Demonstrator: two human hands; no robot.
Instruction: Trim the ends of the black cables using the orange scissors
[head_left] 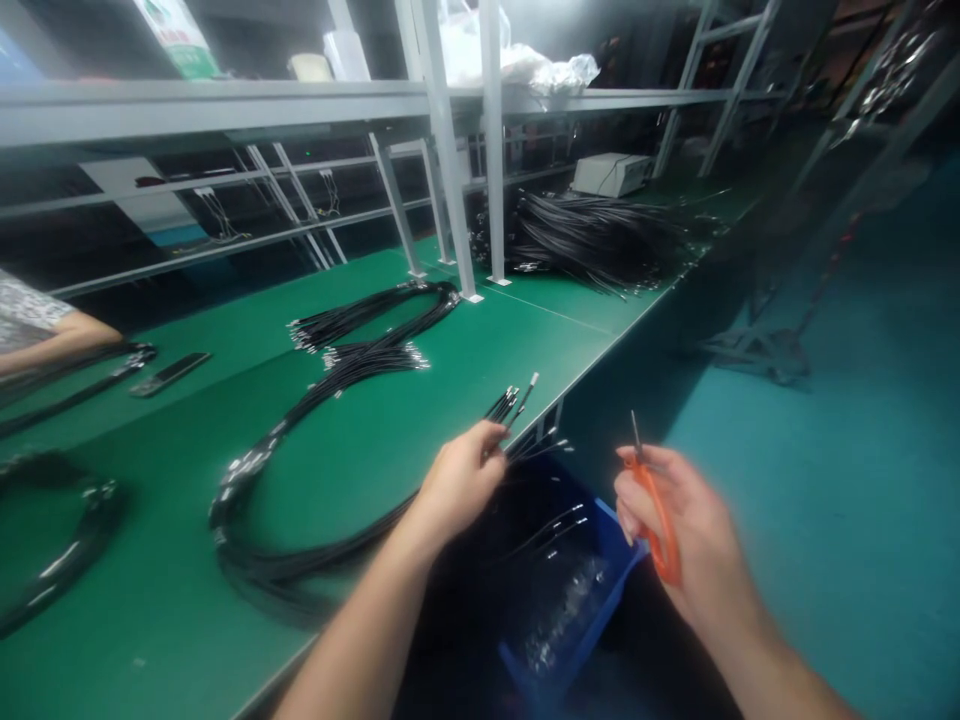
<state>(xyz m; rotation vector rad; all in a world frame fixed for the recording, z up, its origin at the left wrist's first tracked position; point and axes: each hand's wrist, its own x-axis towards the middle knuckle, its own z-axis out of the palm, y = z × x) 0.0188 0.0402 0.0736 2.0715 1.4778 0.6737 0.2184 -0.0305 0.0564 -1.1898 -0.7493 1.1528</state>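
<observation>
A: ok what's the left hand [463, 478] got?
B: a bunch of black cables [501, 405], gripped right by the edge of the green desk [367, 460], ends poking out
A: and the right hand [686, 515]?
B: holding orange-handled scissors [663, 540], near a blue bin [616, 590]

My left hand [466, 475] gripping black cables [504, 405], my right hand [701, 515] holding orange-handled scissors [659, 515], green table [360, 460] alongside, blue bin [624, 580] below
</observation>
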